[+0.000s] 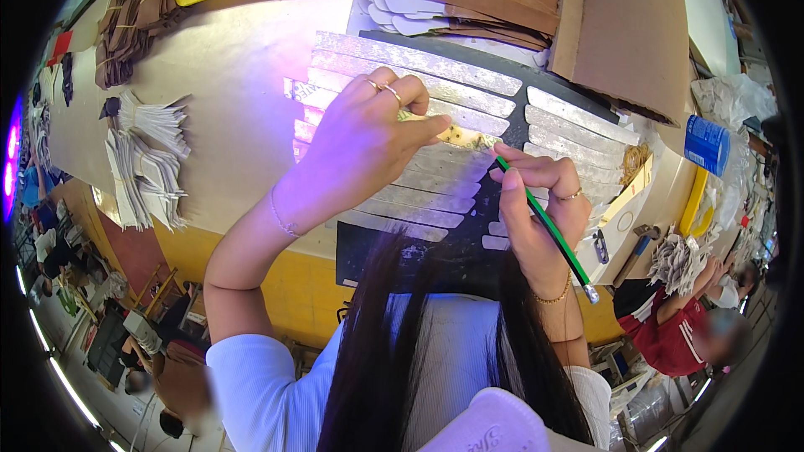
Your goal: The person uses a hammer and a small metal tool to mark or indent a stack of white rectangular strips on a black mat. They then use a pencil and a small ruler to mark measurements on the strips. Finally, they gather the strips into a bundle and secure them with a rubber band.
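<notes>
1. Where it is: the speckled yellow strip [469, 139] lies among rows of grey strips [419, 59] on the dark board [356, 255], lit brightly, between my two hands.
2. Left hand [368, 121]: thumb and forefinger pinched at the yellow strip, wrist over the left ends of the rows. Exact contact under the fingertips is hidden.
3. Right hand [544, 201]: fingers grasping the green pencil [554, 233], eraser end pointing down and right. Upper end is by the yellow strip's right end; I can't tell if the lead touches.
4. For a clean job I'd have the left fingers pin the yellow strip flat, near the pencil but off its path.
5. Light pencil pressure, I'd say; the strip looks thin and could shift or buckle.
6. Right fingertips sit right at the strip's end. I'd rest that hand on the board for steadiness without nudging the right-hand column of strips [578, 124].
7. Left wrist is close above its neighbours: lift, don't drag.
8. Brown strips [494, 0] and cardboard [628, 25] sit farther back on the surface [243, 42], well apart from the pencil.
</notes>
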A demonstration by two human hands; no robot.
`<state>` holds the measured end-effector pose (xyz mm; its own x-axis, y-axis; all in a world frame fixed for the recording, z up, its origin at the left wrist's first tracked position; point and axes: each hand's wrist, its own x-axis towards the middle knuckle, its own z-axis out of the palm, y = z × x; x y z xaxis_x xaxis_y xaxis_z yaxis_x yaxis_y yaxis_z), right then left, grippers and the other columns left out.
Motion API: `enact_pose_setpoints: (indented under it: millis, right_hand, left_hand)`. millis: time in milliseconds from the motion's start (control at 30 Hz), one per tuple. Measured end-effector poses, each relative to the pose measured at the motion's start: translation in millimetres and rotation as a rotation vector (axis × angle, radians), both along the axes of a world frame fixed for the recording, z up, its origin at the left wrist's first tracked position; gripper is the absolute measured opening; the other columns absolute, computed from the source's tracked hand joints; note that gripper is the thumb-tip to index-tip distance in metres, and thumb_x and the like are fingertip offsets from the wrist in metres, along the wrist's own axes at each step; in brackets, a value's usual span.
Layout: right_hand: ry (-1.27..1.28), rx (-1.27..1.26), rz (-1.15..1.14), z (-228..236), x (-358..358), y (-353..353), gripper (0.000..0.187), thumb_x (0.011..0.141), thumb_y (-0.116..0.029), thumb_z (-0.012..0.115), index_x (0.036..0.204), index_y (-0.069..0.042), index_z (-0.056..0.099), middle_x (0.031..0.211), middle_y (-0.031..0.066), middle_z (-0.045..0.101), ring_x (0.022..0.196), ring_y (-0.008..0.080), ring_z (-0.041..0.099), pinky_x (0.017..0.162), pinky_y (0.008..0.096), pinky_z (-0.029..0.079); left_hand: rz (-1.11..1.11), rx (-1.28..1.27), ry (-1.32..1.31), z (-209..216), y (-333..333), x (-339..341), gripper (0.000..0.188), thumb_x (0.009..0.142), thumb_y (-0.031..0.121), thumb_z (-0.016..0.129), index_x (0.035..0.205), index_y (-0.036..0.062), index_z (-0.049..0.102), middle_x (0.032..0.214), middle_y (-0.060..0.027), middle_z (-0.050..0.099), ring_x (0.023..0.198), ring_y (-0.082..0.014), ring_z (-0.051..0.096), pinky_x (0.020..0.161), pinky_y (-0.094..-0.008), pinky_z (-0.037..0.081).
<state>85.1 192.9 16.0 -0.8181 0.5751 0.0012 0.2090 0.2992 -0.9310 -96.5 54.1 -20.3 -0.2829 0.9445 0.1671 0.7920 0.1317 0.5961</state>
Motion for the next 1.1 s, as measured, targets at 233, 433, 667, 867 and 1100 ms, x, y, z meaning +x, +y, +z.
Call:
enact_pose_setpoints:
  millis: [233,433,667,867,1100]
  right_hand:
    - [-0.041,0.117,0.026,-5.6,-5.5,-3.6,0.015,0.088,0.0,0.072,0.086,-0.002,0.057,0.085,0.0138,0.074,0.094,0.0262,0.076,0.076,0.0307,0.058]
    - [-0.113,0.187,0.061,-10.8,-21.6,-8.8,0.017,0.085,-0.003,0.074,0.086,-0.004,0.058,0.084,0.015,0.074,0.071,0.0254,0.073,0.064,0.0314,0.056]
    - [-0.183,0.266,0.063,-4.9,-29.2,-9.8,0.018,0.085,-0.003,0.075,0.086,-0.004,0.057,0.075,0.0135,0.068,0.06,0.0274,0.067,0.056,0.0339,0.052]
    - [-0.293,0.208,0.083,3.4,-37.5,-6.1,0.02,0.088,-0.008,0.074,0.083,-0.005,0.054,0.066,0.0122,0.064,0.056,0.0293,0.064,0.053,0.0355,0.05]
    - [-0.274,0.212,0.07,-0.2,-37.1,-3.8,0.022,0.09,-0.011,0.073,0.082,-0.005,0.054,0.064,0.012,0.063,0.054,0.029,0.064,0.051,0.0354,0.049]
  left_hand:
    - [0.003,0.001,0.012,0.5,1.3,0.2,0.021,0.082,0.013,0.076,0.102,0.0193,0.078,0.088,-0.003,0.057,0.082,-0.0229,0.054,0.072,-0.0357,0.045]
    - [0.007,0.004,0.02,-0.5,1.9,1.0,0.018,0.081,0.013,0.076,0.099,0.0177,0.077,0.087,-0.0028,0.057,0.081,-0.0231,0.054,0.073,-0.0362,0.045]
    - [0.025,0.028,0.013,-0.5,2.8,2.5,0.015,0.082,0.013,0.075,0.096,0.0173,0.078,0.086,-0.0028,0.057,0.081,-0.0227,0.054,0.072,-0.0362,0.045]
    - [0.03,0.029,0.023,0.2,3.1,3.4,0.014,0.082,0.014,0.075,0.095,0.017,0.078,0.085,-0.003,0.056,0.08,-0.0228,0.054,0.072,-0.0364,0.044]
    - [0.022,0.023,0.046,0.2,3.2,3.2,0.016,0.079,0.011,0.075,0.094,0.0159,0.078,0.085,-0.003,0.055,0.081,-0.0222,0.055,0.072,-0.0356,0.045]
